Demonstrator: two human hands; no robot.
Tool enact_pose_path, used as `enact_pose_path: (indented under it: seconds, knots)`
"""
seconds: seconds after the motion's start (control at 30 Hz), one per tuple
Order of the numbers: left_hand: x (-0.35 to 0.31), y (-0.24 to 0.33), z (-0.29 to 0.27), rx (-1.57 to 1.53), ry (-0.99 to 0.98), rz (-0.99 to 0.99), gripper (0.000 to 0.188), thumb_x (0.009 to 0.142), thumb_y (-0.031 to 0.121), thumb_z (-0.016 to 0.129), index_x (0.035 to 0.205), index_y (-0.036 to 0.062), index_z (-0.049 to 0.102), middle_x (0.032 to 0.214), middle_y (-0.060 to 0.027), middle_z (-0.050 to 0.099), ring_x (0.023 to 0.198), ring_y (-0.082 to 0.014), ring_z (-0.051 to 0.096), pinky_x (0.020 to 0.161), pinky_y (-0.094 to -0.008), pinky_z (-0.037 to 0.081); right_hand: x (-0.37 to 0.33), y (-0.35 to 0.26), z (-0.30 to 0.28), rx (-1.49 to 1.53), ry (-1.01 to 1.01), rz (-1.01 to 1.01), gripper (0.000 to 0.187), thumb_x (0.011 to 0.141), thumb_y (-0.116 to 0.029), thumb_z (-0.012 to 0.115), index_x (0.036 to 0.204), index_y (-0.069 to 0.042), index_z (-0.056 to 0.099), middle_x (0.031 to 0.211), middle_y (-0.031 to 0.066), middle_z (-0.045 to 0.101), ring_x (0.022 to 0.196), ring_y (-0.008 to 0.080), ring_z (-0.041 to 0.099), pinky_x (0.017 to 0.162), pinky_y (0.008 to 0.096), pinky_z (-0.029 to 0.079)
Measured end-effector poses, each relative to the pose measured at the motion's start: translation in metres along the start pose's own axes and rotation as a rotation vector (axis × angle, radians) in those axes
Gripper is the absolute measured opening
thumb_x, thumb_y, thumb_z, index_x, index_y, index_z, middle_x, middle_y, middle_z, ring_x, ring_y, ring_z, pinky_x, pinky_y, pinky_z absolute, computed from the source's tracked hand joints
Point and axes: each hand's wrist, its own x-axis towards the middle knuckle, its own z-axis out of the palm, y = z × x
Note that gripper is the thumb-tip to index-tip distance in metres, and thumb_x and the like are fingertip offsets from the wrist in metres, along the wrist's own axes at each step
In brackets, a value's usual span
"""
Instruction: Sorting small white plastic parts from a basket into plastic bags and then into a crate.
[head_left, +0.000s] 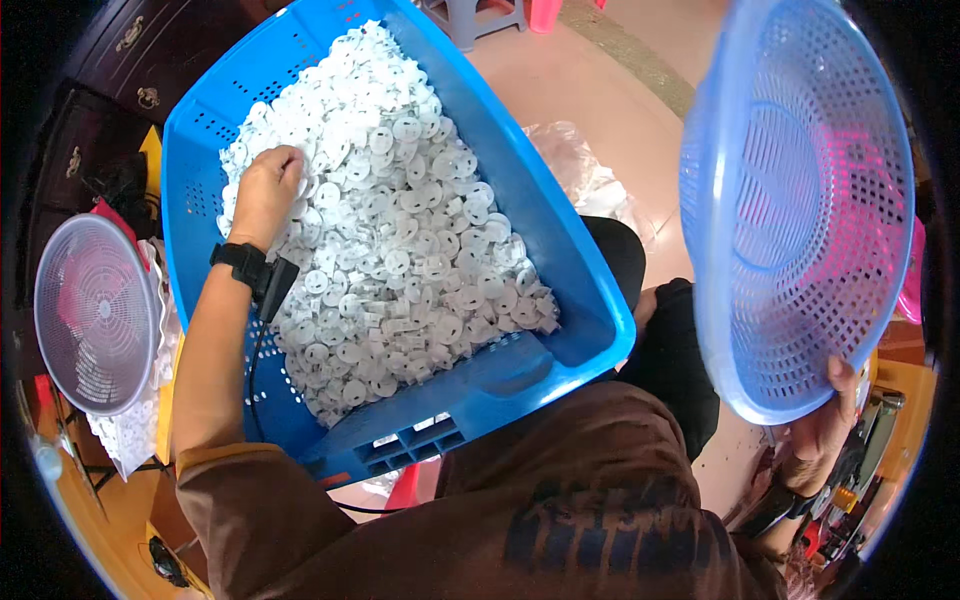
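Observation:
A large blue plastic crate stands tilted in front of me, heaped with small white plastic discs and parts. My left hand is closed over the heap near the crate's left wall, its fingers curled in. Whatever those fingers grip is hidden. Out to the right, a pale blue colander-like basket is held up on its side, its inside facing right. My right hand grips the basket's lower rim, with the thumb showing on the rim. No pieces show in the visible part of the basket.
Another perforated round basket is at the left, above a clear bag of white pieces. A dark cabinet borders the far left. Crumpled clear plastic lies on the floor beyond the crate. A grey stool stands farther back.

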Motion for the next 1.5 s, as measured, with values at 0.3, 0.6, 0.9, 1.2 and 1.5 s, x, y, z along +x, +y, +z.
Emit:
enact_pose_path:
  seconds: [0.3, 0.6, 0.9, 1.2, 1.5]
  knots:
    - [-0.02, 0.065, -0.078, -0.989, -0.076, -0.515, 0.031, 0.091, 0.023, 0.058, 0.117, 0.0045, 0.055, 0.1, -0.0022, 0.06, 0.071, -0.0045, 0.052, 0.057, -0.0188, 0.042, 0.01, -0.012, 0.043, -0.08, -0.033, -0.034, 0.066, 0.075, -0.023, 0.067, 0.13, 0.002, 0.041, 0.121, 0.0164, 0.053, 0.107, 0.0285, 0.054, 0.093, 0.0406, 0.043]
    - [-0.027, 0.183, -0.13, -1.245, -0.114, -0.161, 0.035, 0.094, 0.026, 0.051, 0.117, -0.0005, 0.053, 0.103, -0.008, 0.06, 0.078, -0.01, 0.055, 0.064, -0.0225, 0.046, 0.008, -0.023, 0.088, -0.23, -0.105, -0.246, 0.053, 0.082, -0.025, 0.06, 0.126, 0.001, 0.046, 0.111, 0.0147, 0.061, 0.096, 0.0245, 0.061, 0.087, 0.0373, 0.049]
    - [0.023, 0.17, -0.107, -0.888, 0.047, 0.241, 0.031, 0.094, 0.021, 0.048, 0.115, -0.0013, 0.056, 0.115, -0.0119, 0.06, 0.109, -0.0179, 0.055, 0.096, -0.0322, 0.039, -0.005, -0.028, 0.112, -0.195, -0.095, -0.384, 0.052, 0.082, -0.032, 0.059, 0.124, -0.003, 0.048, 0.108, 0.012, 0.06, 0.094, 0.0227, 0.06, 0.086, 0.0374, 0.049]
    - [0.007, 0.037, 0.025, 0.217, -0.096, 0.119, 0.048, 0.078, 0.022, 0.067, 0.12, 0.0029, 0.052, 0.104, -0.0183, 0.056, 0.097, -0.037, 0.053, 0.085, -0.0417, 0.044, -0.026, -0.029, 0.086, -0.133, 0.262, -0.375, 0.046, 0.084, -0.041, 0.057, 0.113, -0.006, 0.054, 0.104, 0.0099, 0.06, 0.089, 0.0194, 0.06, 0.083, 0.0394, 0.049]
    - [0.006, 0.017, 0.017, -0.077, -0.03, 0.059, 0.023, 0.08, 0.0, 0.057, 0.101, 0.0069, 0.061, 0.096, -0.0142, 0.056, 0.079, -0.0272, 0.058, 0.069, -0.0357, 0.049, -0.03, -0.022, 0.068, -0.095, 0.342, -0.411, 0.049, 0.083, -0.041, 0.057, 0.115, -0.004, 0.054, 0.107, 0.0121, 0.061, 0.091, 0.0215, 0.061, 0.087, 0.0423, 0.049]
